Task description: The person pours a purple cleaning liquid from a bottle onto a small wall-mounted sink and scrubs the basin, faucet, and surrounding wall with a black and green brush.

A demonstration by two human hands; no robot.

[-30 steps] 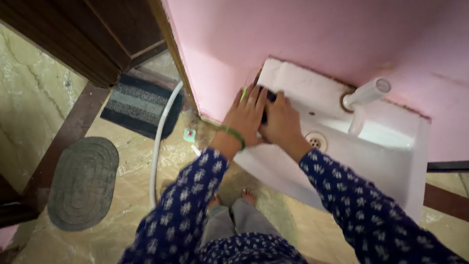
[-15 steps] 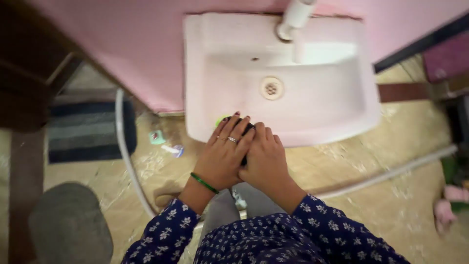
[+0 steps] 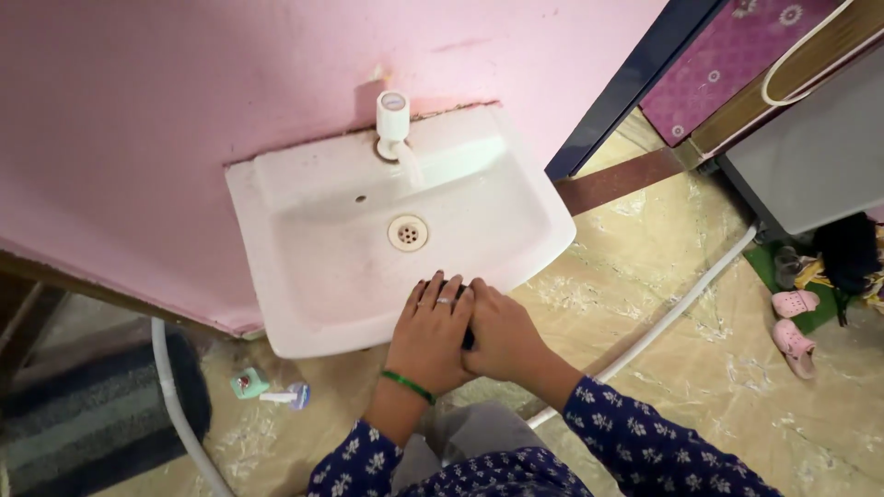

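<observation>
Both my hands press on the front rim of the white sink (image 3: 276, 276).

My left hand (image 3: 428, 336) and right hand (image 3: 502, 333) lie side by side, fingers closed over a dark scrubber (image 3: 467, 339) between them, at six o'clock from the drain (image 3: 407, 232).

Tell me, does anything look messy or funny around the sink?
Yes. Small bits of litter lie on the floor under the white sink, beside a white hose. Pink sandals sit scattered at the right. A rough brown line edges the sink where it meets the pink wall.
</observation>
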